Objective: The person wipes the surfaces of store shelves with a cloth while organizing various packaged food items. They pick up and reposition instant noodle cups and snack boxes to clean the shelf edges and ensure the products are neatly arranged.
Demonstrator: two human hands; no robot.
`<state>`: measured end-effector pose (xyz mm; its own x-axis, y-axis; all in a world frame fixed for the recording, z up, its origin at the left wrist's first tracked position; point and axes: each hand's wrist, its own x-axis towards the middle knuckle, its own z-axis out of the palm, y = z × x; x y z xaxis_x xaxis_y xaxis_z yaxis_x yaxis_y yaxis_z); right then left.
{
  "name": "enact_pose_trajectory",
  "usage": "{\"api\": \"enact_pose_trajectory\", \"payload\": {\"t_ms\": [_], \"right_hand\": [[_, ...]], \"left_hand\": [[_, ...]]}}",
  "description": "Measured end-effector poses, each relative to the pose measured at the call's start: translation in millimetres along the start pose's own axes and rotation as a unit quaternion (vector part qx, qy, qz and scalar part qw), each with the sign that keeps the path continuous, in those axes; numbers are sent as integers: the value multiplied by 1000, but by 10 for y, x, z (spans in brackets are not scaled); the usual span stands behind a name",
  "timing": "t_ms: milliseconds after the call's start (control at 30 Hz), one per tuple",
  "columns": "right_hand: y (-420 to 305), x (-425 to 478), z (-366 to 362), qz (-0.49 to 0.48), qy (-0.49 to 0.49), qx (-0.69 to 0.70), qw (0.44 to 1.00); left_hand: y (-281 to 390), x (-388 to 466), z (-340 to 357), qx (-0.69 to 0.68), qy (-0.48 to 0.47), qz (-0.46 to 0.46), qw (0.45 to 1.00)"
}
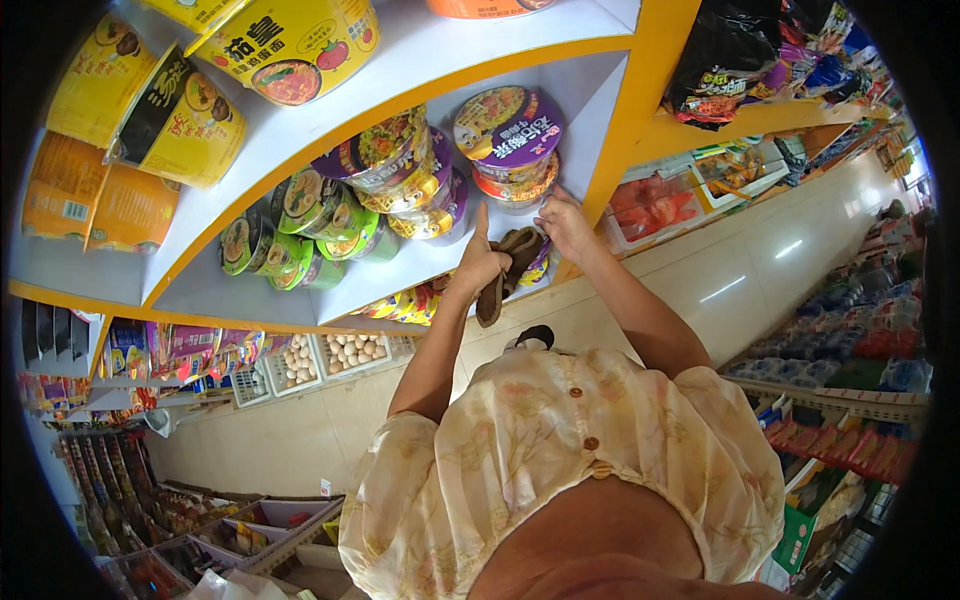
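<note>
A brown cloth (517, 259) hangs folded from my left hand (482, 264), gripped between thumb and fingers, with one end dangling below the shelf edge. The left index finger points up toward a stack of instant noodle cups. On top of that stack is a purple-lidded cup (508, 127), tilted so its lid faces me; an orange-rimmed cup (516, 180) sits beneath it. My right hand (568, 225) is at the lower right of this stack, its fingers curled near the cup's base and the cloth's upper end. Whether those fingertips grip anything cannot be made out.
More purple cups (424, 176) and green cups (330, 217) fill the same white shelf (360, 281). Its yellow edge (611, 142) rises at right. Yellow noodle tubs (300, 52) stand above. Below are egg crates (352, 352). Stocked racks (862, 322) line the aisle's right side.
</note>
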<state>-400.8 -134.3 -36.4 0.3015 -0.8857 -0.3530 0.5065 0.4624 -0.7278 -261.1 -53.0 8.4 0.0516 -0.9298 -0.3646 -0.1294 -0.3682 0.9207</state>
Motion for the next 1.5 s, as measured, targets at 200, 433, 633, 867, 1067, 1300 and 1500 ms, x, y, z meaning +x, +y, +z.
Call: {"api": "enact_pose_trajectory", "payload": {"t_ms": [200,433,633,867,1067,1300,1500], "right_hand": [[45,-478,182,-79,5,-230,970],[-374,-783,1162,-463,-175,-391,776],[-419,-551,1754,-530,-138,-416,726],[-313,-282,1940,-513,-116,-356,772],[-251,-218,1968,-518,-110,-349,773],[-312,-321,2013,-584,-66,-321,743],[-451,-411,2003,-596,-61,-338,726]], "left_hand": [[-238,-287,-62,0,-51,-3,999],[-539,-509,-218,-44,-2,-7,999],[-605,-662,-363,-93,34,18,995],[-736,-793,-519,-112,40,12,993],[-746,-844,-639,-134,49,-9,990],[-847,-755,-665,-142,55,8,988],[-818,-683,-670,-117,41,13,992]]}}
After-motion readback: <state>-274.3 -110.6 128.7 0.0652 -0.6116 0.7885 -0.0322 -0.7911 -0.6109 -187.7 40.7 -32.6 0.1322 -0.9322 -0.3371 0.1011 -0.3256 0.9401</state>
